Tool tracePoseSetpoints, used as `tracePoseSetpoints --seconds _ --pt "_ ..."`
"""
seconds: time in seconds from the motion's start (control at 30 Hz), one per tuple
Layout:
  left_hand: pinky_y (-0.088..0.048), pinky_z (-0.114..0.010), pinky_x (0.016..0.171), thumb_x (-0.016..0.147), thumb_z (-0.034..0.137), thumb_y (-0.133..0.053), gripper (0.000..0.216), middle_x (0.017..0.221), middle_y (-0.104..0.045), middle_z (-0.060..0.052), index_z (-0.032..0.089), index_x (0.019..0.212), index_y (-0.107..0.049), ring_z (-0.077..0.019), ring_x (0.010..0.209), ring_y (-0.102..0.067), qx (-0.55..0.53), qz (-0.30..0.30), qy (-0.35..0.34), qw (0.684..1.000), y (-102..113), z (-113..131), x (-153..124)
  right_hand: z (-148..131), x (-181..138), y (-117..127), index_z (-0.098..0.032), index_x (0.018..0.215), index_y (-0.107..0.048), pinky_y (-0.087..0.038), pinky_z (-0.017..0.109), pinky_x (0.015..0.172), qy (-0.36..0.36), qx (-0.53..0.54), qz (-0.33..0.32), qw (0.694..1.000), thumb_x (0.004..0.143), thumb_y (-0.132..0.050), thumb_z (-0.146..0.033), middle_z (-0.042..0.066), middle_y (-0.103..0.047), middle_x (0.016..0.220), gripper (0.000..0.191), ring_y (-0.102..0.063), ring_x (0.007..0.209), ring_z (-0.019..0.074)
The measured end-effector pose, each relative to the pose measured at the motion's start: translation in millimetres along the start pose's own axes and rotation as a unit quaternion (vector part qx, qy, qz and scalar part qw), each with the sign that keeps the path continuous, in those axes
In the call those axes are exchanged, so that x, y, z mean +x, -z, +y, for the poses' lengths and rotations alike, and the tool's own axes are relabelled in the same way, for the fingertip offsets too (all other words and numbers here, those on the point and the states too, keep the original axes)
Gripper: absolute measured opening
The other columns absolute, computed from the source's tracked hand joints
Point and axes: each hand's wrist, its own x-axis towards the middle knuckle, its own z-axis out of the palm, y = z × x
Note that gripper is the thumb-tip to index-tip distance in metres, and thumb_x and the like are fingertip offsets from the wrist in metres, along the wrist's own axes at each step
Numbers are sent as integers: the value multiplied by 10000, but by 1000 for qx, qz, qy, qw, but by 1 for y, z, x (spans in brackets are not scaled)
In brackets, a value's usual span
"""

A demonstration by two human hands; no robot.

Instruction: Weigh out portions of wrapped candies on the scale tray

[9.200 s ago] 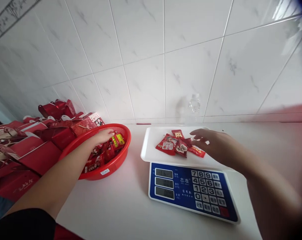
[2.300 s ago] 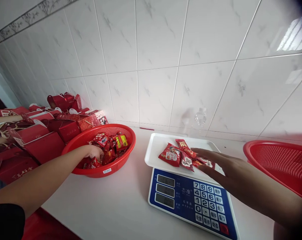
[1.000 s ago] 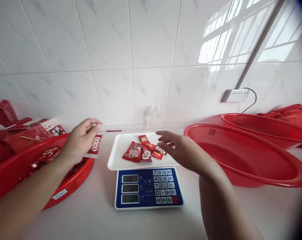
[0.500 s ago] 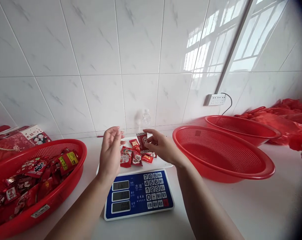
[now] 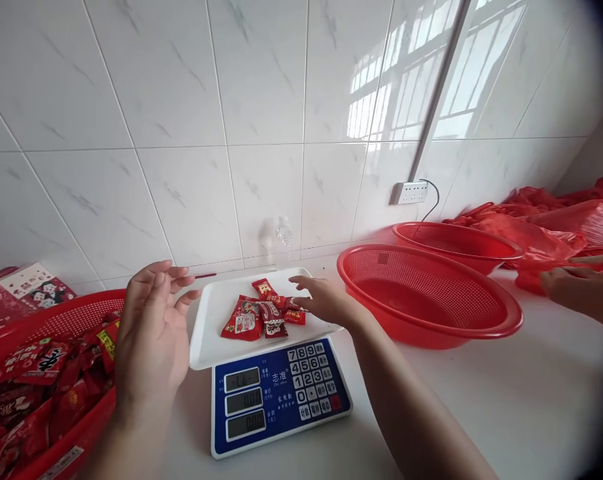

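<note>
1. My left hand [image 5: 151,327] hangs in the air with the palm turned up and the fingers spread wide, holding nothing. It is between the left basket and the scale.
2. My right hand [image 5: 326,303] lies palm down over the right edge of the white tray [image 5: 211,327]. Its fingertips [image 5: 301,304] touch the red packets [image 5: 258,313], but I cannot tell whether they pinch one.
3. The packets sit in a small overlapping pile at the middle of the tray, on top of the scale [image 5: 281,393]. Its blue panel with three displays and a keypad faces me.
4. The red basket [image 5: 81,437] at my left is filled with more red sweets [image 5: 36,373], and printed red boxes [image 5: 34,290] lie behind it.
5. Just right of the scale, an empty red mesh basket [image 5: 421,293] stands on the white counter [image 5: 481,413]. A second basket [image 5: 456,241] is behind it.
6. A clear bottle [image 5: 283,237] stands against the tiled wall behind the tray, and a power strip [image 5: 408,192] is fixed to the wall further right.
7. Another person's hand [image 5: 576,290] is at the far right, near red plastic bags [image 5: 556,223].
</note>
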Motion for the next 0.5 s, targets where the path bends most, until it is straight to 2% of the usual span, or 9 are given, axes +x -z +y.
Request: tracePoseSetpoints --seconds 0.13,0.23,0.3,0.4,0.5 --pt "-449 -243 713 814 303 -594 89 925 -581 -3 254 883 -620 -128 875 -537 5 -8 19 1000 -3 1 -3 -17 -5 -4 -209 1264 -535 -425 393 906 70 41 4 997 852 -540 -335 118 -585 1221 430 -536 1104 248" --pt "-452 -246 711 811 312 -593 94 919 -578 -8 254 881 -617 -136 882 -534 8 -19 18 1000 -6 2 -5 -32 -10 -7 -244 1251 -550 -437 395 897 140 50 -57 987 776 -644 -379 107 -575 1223 503 -529 1104 256" --pt "-455 -245 707 810 320 -593 102 920 -575 -13 252 884 -615 -140 884 -534 13 -24 15 1000 -7 2 -6 -37 -11 -9 -249 1208 -584 -439 391 884 164 36 -72 983 751 -674 -337 97 -601 1184 474 -536 1086 259" --pt "-461 -245 700 807 318 -594 110 922 -571 -18 248 891 -613 -142 874 -533 20 -30 19 999 -7 2 -8 -36 -7 -14 -218 1084 -652 -448 361 821 153 18 -36 987 835 -545 -225 82 -667 1059 271 -589 968 232" --pt "-465 -245 693 809 313 -590 111 918 -574 -21 244 893 -611 -141 862 -532 20 -37 24 999 -7 2 -9 -29 0 -17 -202 961 -683 -448 319 727 116 15 26 993 876 -436 -182 69 -699 938 261 -616 832 201"
